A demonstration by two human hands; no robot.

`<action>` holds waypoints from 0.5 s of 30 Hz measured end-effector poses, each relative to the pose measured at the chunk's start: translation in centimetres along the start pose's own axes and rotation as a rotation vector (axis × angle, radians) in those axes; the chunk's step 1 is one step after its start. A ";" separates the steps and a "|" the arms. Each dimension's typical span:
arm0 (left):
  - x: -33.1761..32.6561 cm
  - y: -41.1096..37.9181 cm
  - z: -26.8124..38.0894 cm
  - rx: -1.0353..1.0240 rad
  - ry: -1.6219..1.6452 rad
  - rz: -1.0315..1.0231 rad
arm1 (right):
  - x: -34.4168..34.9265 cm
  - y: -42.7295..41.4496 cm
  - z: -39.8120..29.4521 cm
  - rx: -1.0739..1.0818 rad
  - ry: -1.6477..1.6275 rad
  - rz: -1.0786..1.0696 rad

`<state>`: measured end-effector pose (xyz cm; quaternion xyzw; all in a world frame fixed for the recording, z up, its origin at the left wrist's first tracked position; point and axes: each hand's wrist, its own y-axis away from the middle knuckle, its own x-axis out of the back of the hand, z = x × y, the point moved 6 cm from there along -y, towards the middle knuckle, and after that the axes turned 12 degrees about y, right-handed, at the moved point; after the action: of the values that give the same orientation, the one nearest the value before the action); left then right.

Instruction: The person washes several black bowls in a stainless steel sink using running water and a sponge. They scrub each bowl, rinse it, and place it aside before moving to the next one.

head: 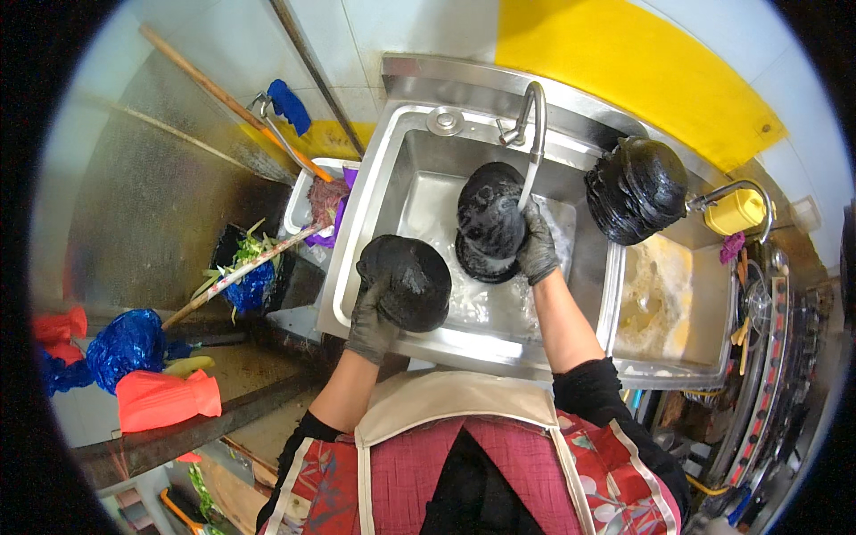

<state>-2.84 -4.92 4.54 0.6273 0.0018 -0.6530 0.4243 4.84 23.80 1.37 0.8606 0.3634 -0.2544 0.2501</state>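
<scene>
My left hand [374,321], in a dark glove, grips a black bowl [414,284] over the front left rim of the steel sink [424,154]. My right hand [537,244], gloved too, holds a wet black bowl [491,207] under the running faucet [539,127]. Water from the spout strikes that bowl near my fingers. Another black rim [481,269] shows below it; whether this is a separate bowl I cannot tell. Shallow, foamy water covers the basin floor. To the right, a tall stack of black bowls [635,190] lies tilted across the divider between the basins.
A second basin [712,281] holds cloudy, yellowish suds. Beyond it, a yellow container [735,212] stands beside another tap [729,190]. Long wooden handles [214,83] lean at the left, near a white bucket [297,207] and a black bin with vegetable scraps [251,247].
</scene>
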 end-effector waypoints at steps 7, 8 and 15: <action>-1.3 -1.1 -1.1 -0.080 -0.049 -0.092 | -0.3 3.6 -1.7 -0.094 -0.396 0.021; -1.3 -1.3 -1.7 -0.037 -0.028 -0.062 | -0.4 3.9 -1.8 -0.045 -0.404 -0.047; -7.0 -2.0 -5.1 0.044 -0.085 -0.219 | 1.2 6.4 -0.1 -0.233 -0.167 -0.019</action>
<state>-0.83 2.93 8.18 0.6041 0.0380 -0.7215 0.3364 10.43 20.58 2.28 0.7981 0.3767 -0.2836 0.3750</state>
